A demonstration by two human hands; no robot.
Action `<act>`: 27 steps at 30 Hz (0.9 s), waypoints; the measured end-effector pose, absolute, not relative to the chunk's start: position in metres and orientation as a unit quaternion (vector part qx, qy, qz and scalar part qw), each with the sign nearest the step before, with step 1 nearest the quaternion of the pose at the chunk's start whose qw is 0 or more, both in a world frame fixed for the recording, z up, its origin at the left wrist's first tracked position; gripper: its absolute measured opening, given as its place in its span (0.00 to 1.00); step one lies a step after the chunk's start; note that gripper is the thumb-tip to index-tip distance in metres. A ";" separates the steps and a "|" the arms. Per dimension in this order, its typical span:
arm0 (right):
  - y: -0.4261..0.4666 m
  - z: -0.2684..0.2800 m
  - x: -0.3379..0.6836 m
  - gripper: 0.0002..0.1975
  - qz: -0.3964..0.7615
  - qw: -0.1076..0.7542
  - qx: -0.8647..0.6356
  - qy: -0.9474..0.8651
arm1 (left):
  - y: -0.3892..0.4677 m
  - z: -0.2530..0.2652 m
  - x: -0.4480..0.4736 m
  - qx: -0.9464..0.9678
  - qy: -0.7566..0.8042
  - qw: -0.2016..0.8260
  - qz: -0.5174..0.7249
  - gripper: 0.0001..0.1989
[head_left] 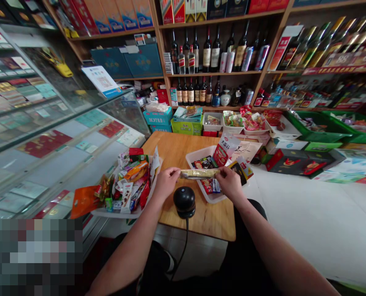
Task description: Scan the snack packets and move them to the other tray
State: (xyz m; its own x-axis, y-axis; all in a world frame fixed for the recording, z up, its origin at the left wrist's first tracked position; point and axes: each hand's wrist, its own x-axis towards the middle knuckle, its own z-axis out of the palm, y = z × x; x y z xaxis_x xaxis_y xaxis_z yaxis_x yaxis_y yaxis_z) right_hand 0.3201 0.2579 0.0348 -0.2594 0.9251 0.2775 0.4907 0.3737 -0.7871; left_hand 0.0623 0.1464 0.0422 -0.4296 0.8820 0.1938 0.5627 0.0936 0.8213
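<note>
A long, thin snack packet (199, 174) in clear and yellowish wrapping is stretched level between my hands. My left hand (168, 181) pinches its left end, and my right hand (230, 183) grips the right end. Just below the packet a black dome-shaped device (184, 201) with a cable stands on the wooden table (207, 228). A white tray heaped with mixed snack packets (133, 176) lies left of my left hand. Under and behind my right hand is a second white tray (212, 198), holding fewer packets, among them a red and clear bag (225, 150).
A glass display counter (62, 139) runs along the left. Shelves with wine bottles (207, 53) stand behind the table. Snack bins (232, 119) and green crates (318, 127) line the back and right. A white surface (309, 218) extends at right.
</note>
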 end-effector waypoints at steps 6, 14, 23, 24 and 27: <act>0.226 0.019 0.350 0.06 0.271 0.346 -0.501 -0.745 | 0.178 0.046 0.084 0.518 0.701 0.202 0.447 0.15; 0.221 0.014 0.362 0.13 0.327 0.384 -0.526 -0.685 | 0.224 0.055 0.116 0.535 0.606 0.296 0.509 0.24; 0.219 0.000 0.364 0.16 0.314 0.377 -0.500 -0.714 | 0.190 0.058 0.136 0.530 0.613 0.266 0.523 0.18; 0.217 -0.002 0.364 0.15 0.312 0.377 -0.497 -0.717 | 0.180 0.057 0.135 0.526 0.619 0.260 0.523 0.17; 0.209 -0.005 0.359 0.14 0.311 0.379 -0.487 -0.722 | 0.147 0.049 0.128 0.500 0.642 0.243 0.527 0.15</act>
